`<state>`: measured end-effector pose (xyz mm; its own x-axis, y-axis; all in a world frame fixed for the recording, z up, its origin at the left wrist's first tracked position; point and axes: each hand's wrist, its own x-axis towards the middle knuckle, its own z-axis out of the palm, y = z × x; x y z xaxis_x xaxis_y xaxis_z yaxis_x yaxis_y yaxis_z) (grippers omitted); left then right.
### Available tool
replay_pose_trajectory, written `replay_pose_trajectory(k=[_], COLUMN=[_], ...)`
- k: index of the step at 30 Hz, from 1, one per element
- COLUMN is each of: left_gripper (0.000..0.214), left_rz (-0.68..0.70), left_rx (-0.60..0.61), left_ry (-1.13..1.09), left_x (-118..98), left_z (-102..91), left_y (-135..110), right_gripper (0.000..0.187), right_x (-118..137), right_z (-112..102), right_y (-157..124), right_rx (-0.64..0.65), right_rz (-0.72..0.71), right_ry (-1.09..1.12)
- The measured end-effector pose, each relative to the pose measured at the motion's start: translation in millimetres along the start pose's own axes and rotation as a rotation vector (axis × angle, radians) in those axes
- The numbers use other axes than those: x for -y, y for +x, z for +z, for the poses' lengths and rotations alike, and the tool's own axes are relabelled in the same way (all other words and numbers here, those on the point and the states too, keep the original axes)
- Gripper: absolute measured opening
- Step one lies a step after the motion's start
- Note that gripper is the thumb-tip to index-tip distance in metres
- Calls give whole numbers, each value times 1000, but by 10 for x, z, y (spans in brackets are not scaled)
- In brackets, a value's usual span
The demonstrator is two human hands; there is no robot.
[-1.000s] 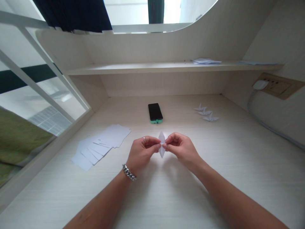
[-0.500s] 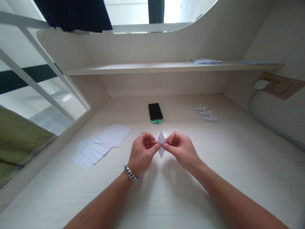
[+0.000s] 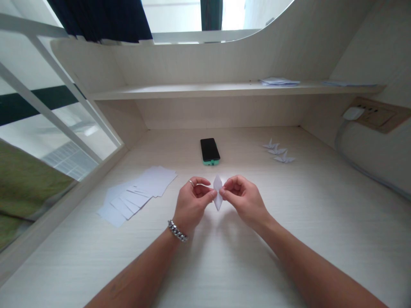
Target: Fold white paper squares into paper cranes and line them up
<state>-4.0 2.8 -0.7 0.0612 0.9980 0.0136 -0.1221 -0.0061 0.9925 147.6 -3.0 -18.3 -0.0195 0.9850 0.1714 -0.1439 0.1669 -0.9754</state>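
Observation:
A small folded piece of white paper [image 3: 218,202], diamond-shaped with pointed ends, is held upright between my hands just above the desk. My left hand [image 3: 194,201], with a ring and a chain bracelet at the wrist, pinches its left side between thumb and index finger. On the opposite side, the thumb and fingers of my right hand [image 3: 243,196] pinch the paper's other edge. Fingertips hide parts of its middle. Beyond it lies a black phone [image 3: 210,149] with a green case edge.
Several loose white paper sheets [image 3: 138,194] lie spread at the left. Three folded paper cranes [image 3: 278,151] rest at the back right. Paper stacks [image 3: 279,81] sit on the shelf [image 3: 192,92]. A charger [image 3: 353,113] with a grey cable is plugged into the right wall.
My right thumb has shifted slightly to the right along the folded paper, and the fingertips are a little farther apart. The other objects stay where they were.

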Motion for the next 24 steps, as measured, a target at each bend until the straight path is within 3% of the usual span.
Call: replay_pose_trajectory(k=[6, 17, 24], left_gripper=[32, 29, 35], left_rz=[26, 57, 36], left_rx=[-25, 23, -64], left_ry=[17, 18, -10], left_x=[-9, -23, -37], left_z=[-15, -5, -3], left_y=[-6, -21, -25], right_gripper=[27, 24, 33], right_x=[-9, 47, 10], right_z=[-6, 0, 33], right_y=[7, -28, -33], right_rx=[60, 33, 94], right_rz=[74, -22, 69], right_ry=[55, -54, 55])
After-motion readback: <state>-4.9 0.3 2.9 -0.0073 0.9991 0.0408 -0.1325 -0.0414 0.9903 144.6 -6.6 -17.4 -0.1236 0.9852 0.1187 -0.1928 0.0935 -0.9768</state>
